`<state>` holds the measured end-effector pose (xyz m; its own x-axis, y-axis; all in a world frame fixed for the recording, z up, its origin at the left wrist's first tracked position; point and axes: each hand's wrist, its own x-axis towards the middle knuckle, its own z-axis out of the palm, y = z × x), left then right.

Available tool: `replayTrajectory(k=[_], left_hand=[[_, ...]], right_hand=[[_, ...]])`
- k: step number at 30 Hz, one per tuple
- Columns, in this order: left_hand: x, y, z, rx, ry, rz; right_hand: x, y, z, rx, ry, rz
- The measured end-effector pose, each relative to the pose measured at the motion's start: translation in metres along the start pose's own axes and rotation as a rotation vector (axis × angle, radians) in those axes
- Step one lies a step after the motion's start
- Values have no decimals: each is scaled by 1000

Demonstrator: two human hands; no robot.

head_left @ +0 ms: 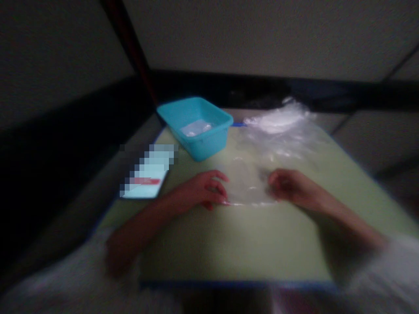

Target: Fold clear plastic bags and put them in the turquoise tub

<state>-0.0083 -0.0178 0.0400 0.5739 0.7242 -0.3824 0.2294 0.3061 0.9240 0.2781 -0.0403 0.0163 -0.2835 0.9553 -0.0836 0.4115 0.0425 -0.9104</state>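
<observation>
the clear plastic film [247,185] lies mid-way across the surface [235,244], likely light, limp and slippery, best pinched at its nine and three o'clock edges. there the left hand [220,188] half-curls, the right hand [284,185] curls tighter; blur hides any grip.

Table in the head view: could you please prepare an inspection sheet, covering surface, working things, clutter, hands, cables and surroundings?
Surface: yellow-green table, blue edges.
Working things: clear plastic piece near the table's middle.
Clutter: blue tub with a pale thing inside; crumpled plastic at far right; pale flat panel at left, partly pixelated.
Hands: left hand and right hand at the piece's opposite sides; grip too blurred to judge.
Cables: nothing seen.
Surroundings: dim, pale wall behind.
</observation>
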Motion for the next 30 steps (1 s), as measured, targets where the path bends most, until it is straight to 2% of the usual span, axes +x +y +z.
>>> replayTrajectory(k=[5, 14, 20, 25, 30], left_hand=[[2, -1, 2, 2, -71, 16], [0, 2, -2, 67, -87, 20], [0, 4, -10, 235, -5, 79], [2, 3, -4, 310, 75, 78], [1, 1, 0, 348, 181, 122]], right_hand=[[1, 1, 1, -11, 15, 1], [1, 0, -2, -14, -22, 7], [6, 7, -8, 58, -54, 40], [1, 6, -4, -37, -60, -5], [0, 0, -1, -104, -60, 12]])
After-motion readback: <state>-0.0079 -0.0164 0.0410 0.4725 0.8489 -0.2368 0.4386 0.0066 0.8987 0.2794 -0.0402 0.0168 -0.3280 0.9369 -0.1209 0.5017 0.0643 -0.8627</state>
